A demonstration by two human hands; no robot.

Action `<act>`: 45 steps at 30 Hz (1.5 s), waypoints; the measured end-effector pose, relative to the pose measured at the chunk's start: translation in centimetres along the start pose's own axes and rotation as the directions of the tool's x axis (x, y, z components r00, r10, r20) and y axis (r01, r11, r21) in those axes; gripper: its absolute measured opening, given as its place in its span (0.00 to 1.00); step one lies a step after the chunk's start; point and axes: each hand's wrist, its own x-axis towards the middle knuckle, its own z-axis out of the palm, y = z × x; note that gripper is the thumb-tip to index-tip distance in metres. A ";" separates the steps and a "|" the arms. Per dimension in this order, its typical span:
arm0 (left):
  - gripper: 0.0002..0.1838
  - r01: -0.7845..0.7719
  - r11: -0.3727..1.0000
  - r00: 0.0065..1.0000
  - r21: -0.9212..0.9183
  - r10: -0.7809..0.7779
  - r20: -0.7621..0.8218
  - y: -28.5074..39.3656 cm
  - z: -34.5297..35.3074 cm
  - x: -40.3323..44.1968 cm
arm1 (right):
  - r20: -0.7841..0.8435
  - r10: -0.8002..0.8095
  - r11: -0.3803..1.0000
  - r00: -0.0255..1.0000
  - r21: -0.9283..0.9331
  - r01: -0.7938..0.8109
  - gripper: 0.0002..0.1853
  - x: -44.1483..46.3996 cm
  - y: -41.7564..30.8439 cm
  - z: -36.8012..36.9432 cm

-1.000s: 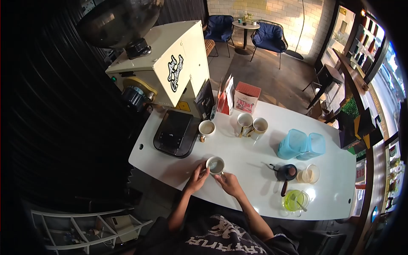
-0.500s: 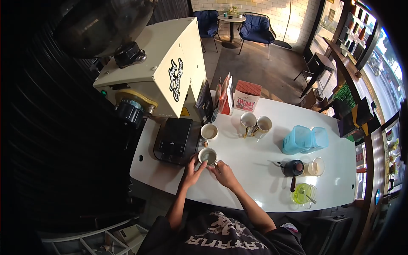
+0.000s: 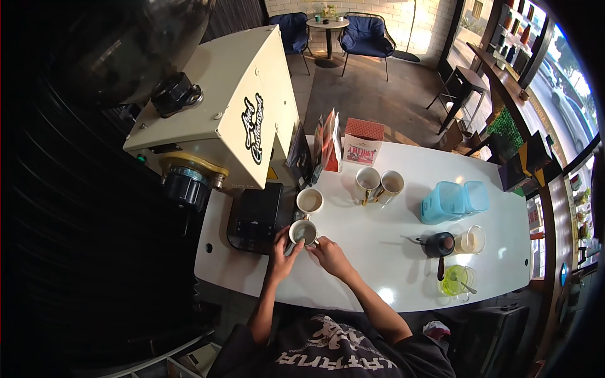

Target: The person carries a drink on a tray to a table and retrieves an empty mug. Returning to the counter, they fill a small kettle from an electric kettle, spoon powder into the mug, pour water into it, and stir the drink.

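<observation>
Between my two hands is a pale mug point(image 3: 304, 234), seen from above, its inside greyish. My left hand point(image 3: 282, 257) wraps its left side, with the thumb at the near rim. At the mug's right, my right hand point(image 3: 329, 257) grips it where the handle seems to be; the fingers partly hide that spot. Just beyond stands a second pale mug point(image 3: 310, 201), very close to the held one. Left of my left hand sits a black box-shaped device point(image 3: 255, 214) under the cream grinder point(image 3: 252, 82).
Two mugs with gold-coloured handles point(image 3: 367, 179) stand farther back, before a red-topped box point(image 3: 363, 142) and upright bags point(image 3: 329, 145). To the right are a blue plastic container point(image 3: 446, 203), a black long-spouted kettle point(image 3: 438, 244), a clear cup point(image 3: 471, 239) and a yellow-green jug with a spoon point(image 3: 455, 280).
The held mug has shifted slightly left and nearer the second mug, both hands staying on it. The whole view has also tilted a little.
</observation>
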 end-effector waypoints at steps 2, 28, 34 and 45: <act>0.31 -0.018 0.999 1.000 0.041 0.018 0.012 -0.5 -0.3 0.3 | -0.004 -0.017 1.000 1.000 0.016 0.018 0.14 0.2 0.0 0.1; 0.17 -0.168 0.969 0.968 -0.181 0.128 -0.214 7.1 3.6 1.1 | -0.203 0.233 0.959 0.951 0.209 -0.190 0.27 -0.3 3.8 -8.5; 0.30 0.339 0.898 0.887 -0.282 -0.205 0.413 5.2 10.3 6.2 | -0.254 0.395 0.815 0.883 0.541 -0.209 0.30 0.9 5.9 -11.9; 0.21 0.420 0.861 0.862 -0.285 -0.281 0.421 3.6 17.6 10.6 | -0.337 0.409 0.758 0.848 0.643 -0.110 0.19 3.8 7.8 -12.2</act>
